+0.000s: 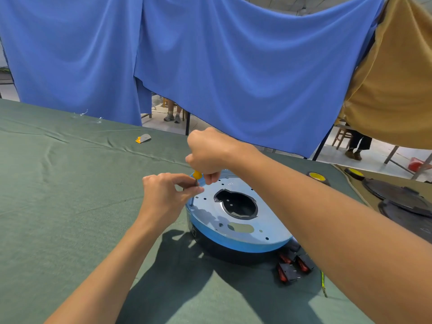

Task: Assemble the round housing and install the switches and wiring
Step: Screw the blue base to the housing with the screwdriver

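Observation:
The round housing (236,232) sits on the green cloth, a black base under a shiny blue-tinted metal plate with a large dark central opening. My right hand (210,153) grips the yellow handle of a screwdriver (197,175) held upright over the plate's left edge. My left hand (167,195) pinches the screwdriver's thin shaft just above a screw hole. Several black and red rocker switches (293,266) lie on the cloth at the housing's near right side, partly hidden under my right forearm.
A small grey and yellow part (143,138) lies far back on the green-covered table (70,195). Black round covers (402,199) and two yellow-topped tape rolls (316,176) sit at the right. A yellow-green wire (323,285) lies by the switches. Blue curtains hang behind.

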`<state>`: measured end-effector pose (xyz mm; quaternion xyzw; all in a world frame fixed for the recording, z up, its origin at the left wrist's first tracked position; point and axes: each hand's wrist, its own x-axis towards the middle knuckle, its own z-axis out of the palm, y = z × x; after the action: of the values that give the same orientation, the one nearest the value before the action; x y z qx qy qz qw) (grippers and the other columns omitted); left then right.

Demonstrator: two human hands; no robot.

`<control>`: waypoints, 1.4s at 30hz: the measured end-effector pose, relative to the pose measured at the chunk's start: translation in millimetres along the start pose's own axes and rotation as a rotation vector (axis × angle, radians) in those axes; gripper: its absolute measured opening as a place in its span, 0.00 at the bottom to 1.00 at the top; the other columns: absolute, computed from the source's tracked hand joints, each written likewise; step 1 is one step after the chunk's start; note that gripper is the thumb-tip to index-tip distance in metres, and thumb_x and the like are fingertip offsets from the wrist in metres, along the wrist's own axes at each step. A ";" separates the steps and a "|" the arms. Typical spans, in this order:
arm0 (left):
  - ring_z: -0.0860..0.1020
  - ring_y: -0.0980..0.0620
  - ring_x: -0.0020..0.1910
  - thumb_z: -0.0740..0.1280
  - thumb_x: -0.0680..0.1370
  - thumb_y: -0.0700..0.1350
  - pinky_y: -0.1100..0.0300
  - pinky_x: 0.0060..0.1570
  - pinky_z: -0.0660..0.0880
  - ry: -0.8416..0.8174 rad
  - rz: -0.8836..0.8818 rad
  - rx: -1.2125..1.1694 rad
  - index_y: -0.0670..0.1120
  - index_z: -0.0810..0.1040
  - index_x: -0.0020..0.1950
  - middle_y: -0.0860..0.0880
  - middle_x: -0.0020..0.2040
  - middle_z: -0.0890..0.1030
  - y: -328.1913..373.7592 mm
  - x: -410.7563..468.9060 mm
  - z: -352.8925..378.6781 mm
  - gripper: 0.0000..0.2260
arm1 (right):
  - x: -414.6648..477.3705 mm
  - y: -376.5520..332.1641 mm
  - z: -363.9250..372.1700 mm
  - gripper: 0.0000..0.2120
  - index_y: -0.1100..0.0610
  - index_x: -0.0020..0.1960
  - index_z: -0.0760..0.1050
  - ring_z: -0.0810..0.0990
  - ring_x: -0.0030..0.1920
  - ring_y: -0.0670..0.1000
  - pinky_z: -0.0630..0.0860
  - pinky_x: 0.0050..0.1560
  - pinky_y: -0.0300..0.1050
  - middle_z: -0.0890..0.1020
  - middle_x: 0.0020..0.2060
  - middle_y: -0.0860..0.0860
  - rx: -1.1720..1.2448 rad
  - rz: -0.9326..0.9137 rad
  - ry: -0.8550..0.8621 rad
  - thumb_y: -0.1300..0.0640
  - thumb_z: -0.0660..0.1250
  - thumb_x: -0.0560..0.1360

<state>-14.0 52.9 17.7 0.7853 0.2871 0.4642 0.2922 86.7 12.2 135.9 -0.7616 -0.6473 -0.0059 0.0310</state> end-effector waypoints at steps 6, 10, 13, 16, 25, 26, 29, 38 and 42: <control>0.81 0.45 0.37 0.78 0.69 0.40 0.38 0.52 0.73 -0.009 0.052 0.078 0.45 0.87 0.41 0.47 0.37 0.86 -3.9 3.0 2.4 0.03 | -3.9 2.6 -15.3 0.12 0.60 0.38 0.74 0.83 0.27 0.49 0.78 0.28 0.38 0.81 0.33 0.54 0.012 -0.023 -0.073 0.55 0.63 0.78; 0.82 0.45 0.37 0.75 0.73 0.41 0.39 0.53 0.72 -0.046 0.118 0.149 0.46 0.88 0.40 0.48 0.37 0.86 -8.0 4.2 1.4 0.03 | -8.2 8.7 -22.2 0.03 0.56 0.43 0.78 0.84 0.32 0.46 0.74 0.26 0.31 0.84 0.33 0.52 0.062 -0.117 -0.069 0.61 0.68 0.75; 0.82 0.49 0.35 0.72 0.76 0.40 0.41 0.53 0.73 -0.088 0.158 0.159 0.46 0.87 0.40 0.53 0.37 0.86 -9.8 2.8 2.5 0.06 | -6.2 8.5 -16.7 0.09 0.58 0.39 0.77 0.82 0.28 0.45 0.74 0.28 0.31 0.83 0.28 0.51 0.018 -0.090 -0.037 0.58 0.66 0.78; 0.83 0.52 0.37 0.74 0.74 0.43 0.41 0.52 0.74 -0.077 0.156 0.110 0.47 0.87 0.39 0.54 0.36 0.85 -10.2 1.9 4.4 0.04 | -3.7 7.7 -11.9 0.15 0.61 0.36 0.73 0.82 0.25 0.48 0.80 0.35 0.39 0.82 0.24 0.52 0.023 -0.023 -0.067 0.57 0.61 0.80; 0.83 0.51 0.45 0.73 0.76 0.44 0.58 0.64 0.60 -0.050 0.135 0.217 0.48 0.87 0.43 0.51 0.38 0.86 -11.3 4.4 5.9 0.04 | -6.9 5.3 -24.6 0.10 0.56 0.41 0.77 0.83 0.29 0.46 0.78 0.32 0.38 0.82 0.30 0.50 -0.057 -0.086 -0.120 0.51 0.67 0.77; 0.83 0.52 0.46 0.72 0.76 0.43 0.57 0.66 0.60 -0.064 0.136 0.219 0.48 0.87 0.44 0.52 0.39 0.86 -11.4 4.5 6.0 0.05 | -7.6 4.5 -25.5 0.07 0.54 0.41 0.77 0.82 0.28 0.43 0.77 0.31 0.37 0.82 0.32 0.50 -0.066 -0.127 -0.116 0.54 0.68 0.77; 0.83 0.52 0.48 0.68 0.79 0.43 0.58 0.69 0.58 -0.122 0.136 0.216 0.46 0.87 0.45 0.52 0.40 0.86 -12.3 4.5 6.3 0.08 | -7.1 1.8 -19.9 0.11 0.55 0.36 0.72 0.75 0.23 0.33 0.81 0.35 0.42 0.79 0.30 0.52 -0.140 -0.152 -0.053 0.61 0.65 0.77; 0.83 0.47 0.46 0.71 0.77 0.42 0.59 0.66 0.59 -0.119 0.105 0.164 0.44 0.87 0.42 0.48 0.37 0.86 -11.4 2.9 9.1 0.06 | -5.9 -4.1 -16.5 0.16 0.60 0.36 0.71 0.83 0.26 0.50 0.81 0.38 0.42 0.80 0.22 0.52 -0.091 0.012 -0.141 0.57 0.58 0.81; 0.83 0.49 0.51 0.67 0.80 0.43 0.61 0.68 0.55 -0.156 0.116 0.176 0.45 0.86 0.44 0.49 0.40 0.86 -13.4 5.0 7.0 0.09 | -12.6 -4.7 -27.9 0.02 0.56 0.45 0.79 0.83 0.32 0.43 0.75 0.29 0.34 0.81 0.32 0.48 -0.149 -0.125 -0.139 0.58 0.70 0.75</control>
<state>-8.1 64.1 8.0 0.8570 0.2571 0.3907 0.2165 80.9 -1.0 163.3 -0.7186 -0.6918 -0.0031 -0.0713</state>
